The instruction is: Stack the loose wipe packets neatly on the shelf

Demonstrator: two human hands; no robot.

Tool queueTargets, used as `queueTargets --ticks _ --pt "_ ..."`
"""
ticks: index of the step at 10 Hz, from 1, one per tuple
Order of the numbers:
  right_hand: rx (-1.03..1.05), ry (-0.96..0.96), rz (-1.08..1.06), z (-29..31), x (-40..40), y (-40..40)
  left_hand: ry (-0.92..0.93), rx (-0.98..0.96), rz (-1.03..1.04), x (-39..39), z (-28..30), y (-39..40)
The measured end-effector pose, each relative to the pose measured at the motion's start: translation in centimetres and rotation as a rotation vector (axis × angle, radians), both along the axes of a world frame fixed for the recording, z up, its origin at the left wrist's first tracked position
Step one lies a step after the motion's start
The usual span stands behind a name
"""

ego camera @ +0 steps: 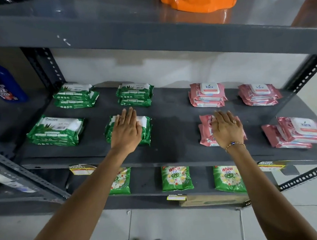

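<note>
Resting flat: left hand [126, 130] on green stack [147, 128], right hand [226, 127] on pink stack [205, 132].

Dim, even light; soft glare on the glossy grey metal upper shelf [165, 39] far above the fingers; wide-angle bending and blur at the edges.

- There is a single view, from a wide-angle camera worn on the person's head.
- It looks forward and down at the middle shelf [173, 118] of a grey metal rack, standing in front of that shelf and somewhat above its level.
- The middle shelf fills the centre of the view, close enough for the packet labels to be read.
- Above that shelf, the upper board cuts across the top of the view; below it, a lower shelf and the tiled floor show.
- Both forearms enter from the bottom edge and reach up to the middle shelf.
- Straight edges bow near the borders.
</note>
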State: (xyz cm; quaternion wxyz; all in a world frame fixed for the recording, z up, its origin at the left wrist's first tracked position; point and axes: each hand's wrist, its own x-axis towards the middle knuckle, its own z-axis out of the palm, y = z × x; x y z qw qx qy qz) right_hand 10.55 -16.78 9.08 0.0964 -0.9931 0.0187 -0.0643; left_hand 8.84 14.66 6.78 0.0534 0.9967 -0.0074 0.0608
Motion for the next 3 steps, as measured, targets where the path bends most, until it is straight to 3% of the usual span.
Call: queueTargets --ticks 2,3 --pt "-0.003 0.134 0.011 0.9 0.3 -0.3 0.086 -0.014 -0.013 0.2 0.7 0.3" --pt "0.001 -0.030 -0.058 1.1 -1.0 0.2 0.009 0.043 -0.021 0.0 1.6 0.2"
